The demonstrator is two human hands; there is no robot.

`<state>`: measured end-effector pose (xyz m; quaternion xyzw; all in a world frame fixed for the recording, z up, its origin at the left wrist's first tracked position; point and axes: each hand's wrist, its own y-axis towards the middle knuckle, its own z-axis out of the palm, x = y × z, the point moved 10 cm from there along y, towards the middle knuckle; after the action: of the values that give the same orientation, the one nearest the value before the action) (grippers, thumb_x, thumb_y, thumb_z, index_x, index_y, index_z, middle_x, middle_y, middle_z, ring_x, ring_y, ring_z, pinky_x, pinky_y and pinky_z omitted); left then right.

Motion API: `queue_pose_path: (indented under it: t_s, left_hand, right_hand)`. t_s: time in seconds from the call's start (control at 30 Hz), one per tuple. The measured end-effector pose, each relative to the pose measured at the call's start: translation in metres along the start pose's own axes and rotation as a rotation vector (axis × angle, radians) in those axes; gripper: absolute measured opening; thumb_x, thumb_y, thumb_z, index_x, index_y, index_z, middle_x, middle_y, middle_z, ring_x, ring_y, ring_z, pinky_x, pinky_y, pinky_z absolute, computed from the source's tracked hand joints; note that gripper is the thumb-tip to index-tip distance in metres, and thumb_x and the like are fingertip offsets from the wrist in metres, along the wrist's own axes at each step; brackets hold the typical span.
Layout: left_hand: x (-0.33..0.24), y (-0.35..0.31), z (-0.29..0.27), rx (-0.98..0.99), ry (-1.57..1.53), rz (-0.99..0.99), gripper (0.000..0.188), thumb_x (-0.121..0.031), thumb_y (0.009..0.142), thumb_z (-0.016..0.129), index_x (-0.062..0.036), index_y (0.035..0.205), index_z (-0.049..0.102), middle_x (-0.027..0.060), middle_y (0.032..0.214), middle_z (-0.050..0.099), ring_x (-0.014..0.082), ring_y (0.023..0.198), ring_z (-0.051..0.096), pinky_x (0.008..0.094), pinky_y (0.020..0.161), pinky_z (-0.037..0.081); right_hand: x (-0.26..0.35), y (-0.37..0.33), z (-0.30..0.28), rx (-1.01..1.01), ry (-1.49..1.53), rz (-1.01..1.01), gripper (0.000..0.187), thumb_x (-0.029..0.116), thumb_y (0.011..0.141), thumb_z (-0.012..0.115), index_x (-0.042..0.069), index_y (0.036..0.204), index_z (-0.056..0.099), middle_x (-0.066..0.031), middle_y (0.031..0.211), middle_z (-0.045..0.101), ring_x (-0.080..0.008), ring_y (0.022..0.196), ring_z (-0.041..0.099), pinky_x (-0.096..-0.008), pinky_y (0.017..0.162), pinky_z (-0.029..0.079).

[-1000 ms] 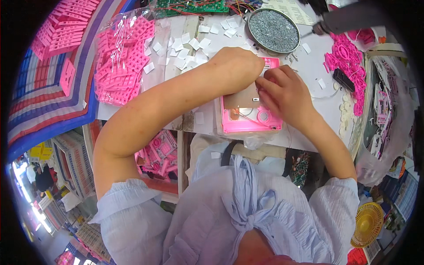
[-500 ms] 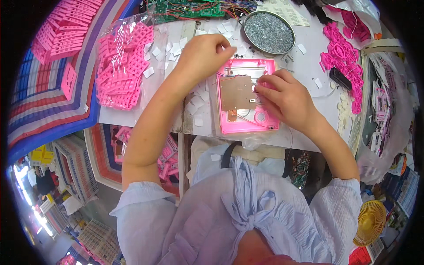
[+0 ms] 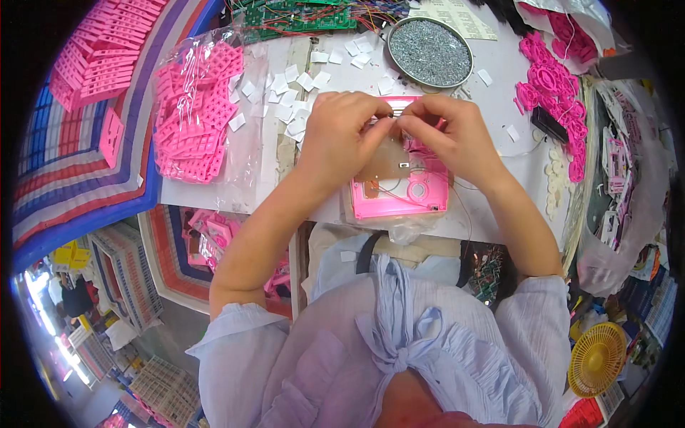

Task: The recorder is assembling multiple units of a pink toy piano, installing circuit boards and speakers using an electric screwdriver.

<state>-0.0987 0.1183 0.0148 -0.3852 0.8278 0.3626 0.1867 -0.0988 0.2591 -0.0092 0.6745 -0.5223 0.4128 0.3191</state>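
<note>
A pink plastic housing (image 3: pixel 369 205) lies on the table in front of me, with a brown circuit board (image 3: pixel 382 167) and thin wires inside it. Over the board's far part, my left hand (image 3: pixel 346 132) is closed, thumb and forefinger pinched together. My right hand (image 3: pixel 453 135) meets it there, also in a pinch, fingertips almost touching the left ones. Something small and dark shows at the left fingertips, too small to name. What the right fingers hold is hidden. The far part of the housing is mostly covered by both hands.
Beyond the housing stands a round tray of small screws (image 3: pixel 430 28). White paper squares (image 3: pixel 289 93) lie scattered left of it. A clear bag of pink parts (image 3: pixel 196 114) is at left, green circuit boards (image 3: pixel 307 18) at the back, pink pieces (image 3: pixel 549 78) and a black block (image 3: pixel 549 126) at right.
My left hand has come down and nearer, over the housing. My right hand has moved up and left from the board's right edge, so both now meet fingertip to fingertip.
</note>
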Motion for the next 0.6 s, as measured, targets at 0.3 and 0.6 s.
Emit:
queue_pose_path:
  t_s: [0.3,0.6]
  left_hand:
    - [0.027,-0.016,0.014,0.141,-0.316,-0.385,0.014,-0.010,0.089,0.071,0.0001,0.100,0.072,0.0071,0.084,0.070,0.0142,0.072,0.064,0.0273,0.064,0.051]
    - [-0.012,-0.018,0.006,0.042,0.035,0.163,0.014,-0.011,0.083,0.074,-0.0113,0.096,0.070,0.0026,0.090,0.070,0.0213,0.082,0.065,0.0385,0.084,0.041]
  right_hand:
    - [0.035,-0.010,0.000,-0.149,-0.400,-0.447,0.020,0.015,0.083,0.074,0.006,0.100,0.071,-0.0085,0.086,0.067,-0.0271,0.078,0.067,-0.0354,0.067,0.054]
    - [0.027,-0.024,0.007,-0.022,-0.382,-0.389,0.035,0.019,0.082,0.073,0.008,0.115,0.070,-0.0093,0.101,0.067,-0.0285,0.096,0.065,-0.0375,0.079,0.055]
